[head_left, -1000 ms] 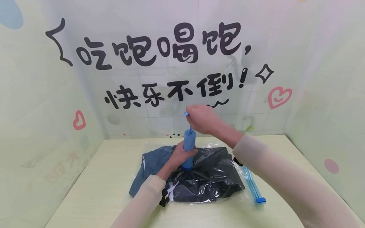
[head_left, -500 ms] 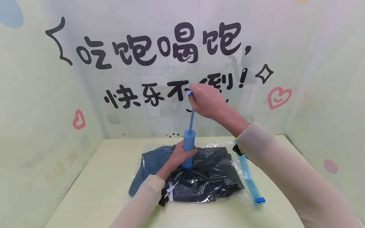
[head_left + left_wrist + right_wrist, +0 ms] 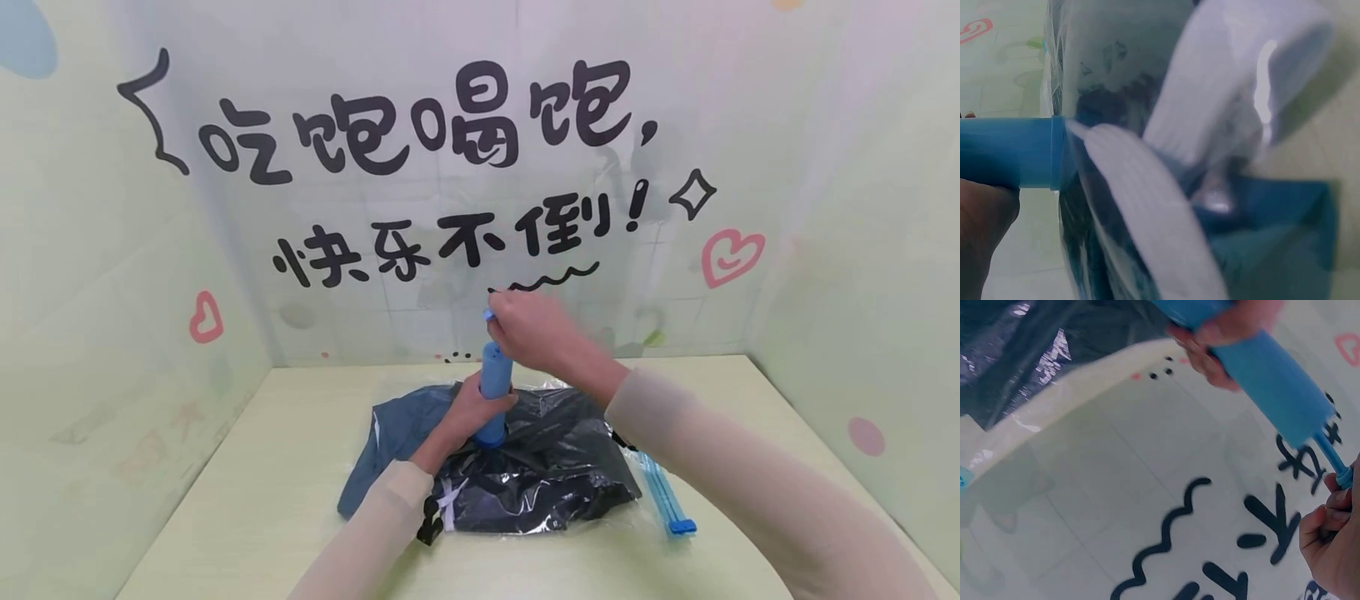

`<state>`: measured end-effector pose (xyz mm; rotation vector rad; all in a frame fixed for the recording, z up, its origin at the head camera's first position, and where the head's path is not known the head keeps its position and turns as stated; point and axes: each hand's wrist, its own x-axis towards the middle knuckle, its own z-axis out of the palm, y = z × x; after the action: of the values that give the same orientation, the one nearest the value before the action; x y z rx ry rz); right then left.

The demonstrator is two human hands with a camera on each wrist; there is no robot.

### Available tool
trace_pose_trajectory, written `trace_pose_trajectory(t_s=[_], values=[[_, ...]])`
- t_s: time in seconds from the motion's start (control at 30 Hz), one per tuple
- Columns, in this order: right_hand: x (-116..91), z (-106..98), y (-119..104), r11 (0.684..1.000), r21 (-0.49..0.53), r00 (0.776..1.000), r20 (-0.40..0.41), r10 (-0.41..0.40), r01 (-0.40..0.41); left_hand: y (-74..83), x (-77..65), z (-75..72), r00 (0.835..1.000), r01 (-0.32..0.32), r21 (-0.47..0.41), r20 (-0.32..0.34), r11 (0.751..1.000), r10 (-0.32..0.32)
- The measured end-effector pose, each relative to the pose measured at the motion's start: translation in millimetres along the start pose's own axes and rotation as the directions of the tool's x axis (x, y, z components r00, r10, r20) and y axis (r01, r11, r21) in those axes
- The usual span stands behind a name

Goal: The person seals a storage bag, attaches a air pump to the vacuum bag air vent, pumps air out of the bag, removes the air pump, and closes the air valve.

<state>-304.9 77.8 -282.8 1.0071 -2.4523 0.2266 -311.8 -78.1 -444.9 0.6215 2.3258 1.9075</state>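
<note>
Your left hand (image 3: 476, 408) is wrapped round the blue pump (image 3: 496, 372), which stands on the clear bag (image 3: 540, 510) on the table (image 3: 225, 475). Your right hand (image 3: 534, 327) is curled round the handle (image 3: 489, 316) at the top, and only a short bit of the thin rod (image 3: 1330, 453) sticks out. The first parts look done: the dark cloth (image 3: 411, 425) is inside the bag and the pump is in its place. The pumping looks part way along. The plastic is crinkly with loose edges, so I think there is more to do, but I can't tell how much air is inside. The pump is not yet off.
</note>
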Motion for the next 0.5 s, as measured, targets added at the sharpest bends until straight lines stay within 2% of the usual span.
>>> trace_pose_trajectory(t_s=[0.23, 0.5], values=[[-13.5, 21.5, -1.3, 0.998, -0.024, 0.998, 0.001, -0.055, 0.055, 1.3, 0.9, 1.1, 0.999, -0.042, -0.014, 0.022, 0.999, 0.042], [-16.6, 25.4, -1.9, 0.997, -0.029, 0.997, -0.007, -0.074, 0.074, -0.1, -0.2, 1.6, 0.999, -0.029, 0.001, 0.017, 1.000, 0.029]])
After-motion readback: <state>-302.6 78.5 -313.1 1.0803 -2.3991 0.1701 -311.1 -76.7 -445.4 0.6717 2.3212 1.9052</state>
